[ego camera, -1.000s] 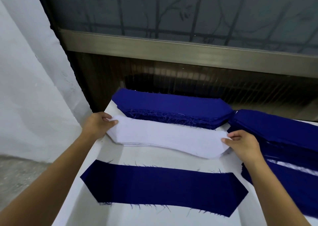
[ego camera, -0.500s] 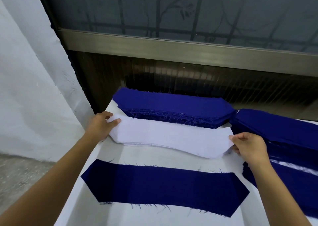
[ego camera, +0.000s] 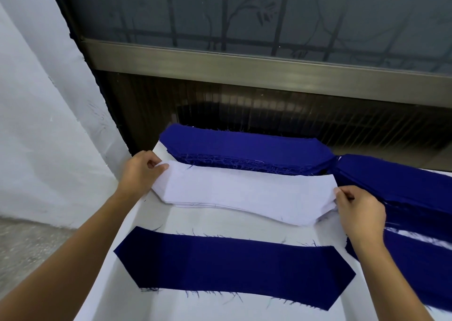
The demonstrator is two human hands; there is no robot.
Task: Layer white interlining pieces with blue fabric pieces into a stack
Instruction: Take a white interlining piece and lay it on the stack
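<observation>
White interlining piece (ego camera: pixel 247 193), ends pinched by fingers (ego camera: pixel 161 167), left hand (ego camera: pixel 139 174), right hand (ego camera: pixel 359 210)

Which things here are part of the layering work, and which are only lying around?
Belonging to the job: white interlining pieces, pinched at the ends by the left hand and right hand; single blue piece in front; blue fabric stack behind; second blue stack at right.
Just around: window frame; white wall; floor.

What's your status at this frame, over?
Left hand pinches left end of white interlining piece, right hand the right end. Blue fabric piece lies flat nearer the person, uncovered. Nothing between them.
</observation>
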